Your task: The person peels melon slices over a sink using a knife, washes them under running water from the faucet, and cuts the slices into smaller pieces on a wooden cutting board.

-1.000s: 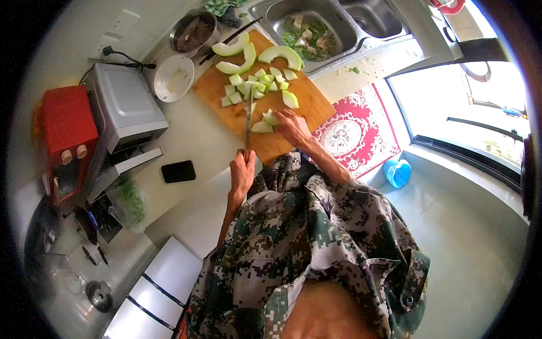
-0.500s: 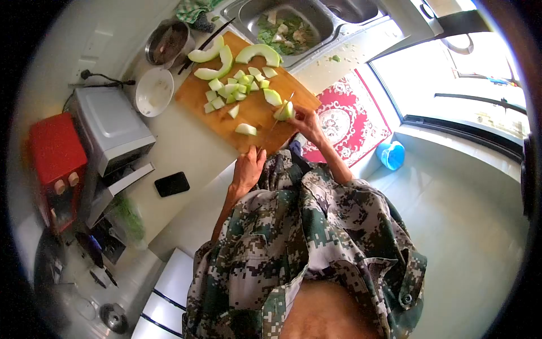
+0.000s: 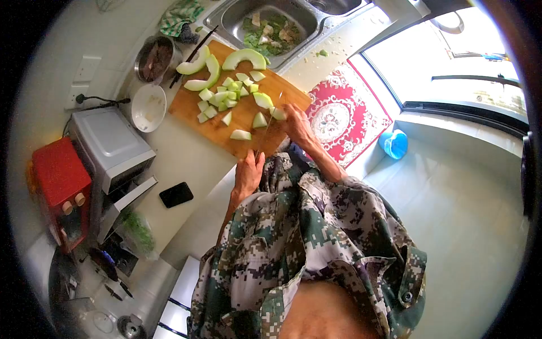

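My left hand (image 3: 247,172) is closed round the handle of a knife (image 3: 269,127) at the near edge of a wooden cutting board (image 3: 192,116). Its thin blade, seen almost edge-on, points away across the board. To the right of the blade, my right hand (image 3: 296,124) grips a pale green melon piece (image 3: 278,113), partly covered by the fingers. A cut wedge (image 3: 259,120) lies just left of the blade, and another piece (image 3: 241,135) lies nearer me. Several chunks (image 3: 220,99) are heaped mid-board. Behind them rest curved melon slices (image 3: 245,57).
Beyond the board is a sink (image 3: 226,22) with green scraps inside. On the left are a metal pot (image 3: 169,51), a white bowl (image 3: 161,107), a white appliance (image 3: 113,135), a red oven (image 3: 59,175) and a phone (image 3: 176,195). A red patterned mat (image 3: 353,113) lies right.
A wedge has come off the held melon piece and now lies left of the blade. My right hand's fingers have drawn in over the smaller remaining piece. The whole view has shifted slightly.
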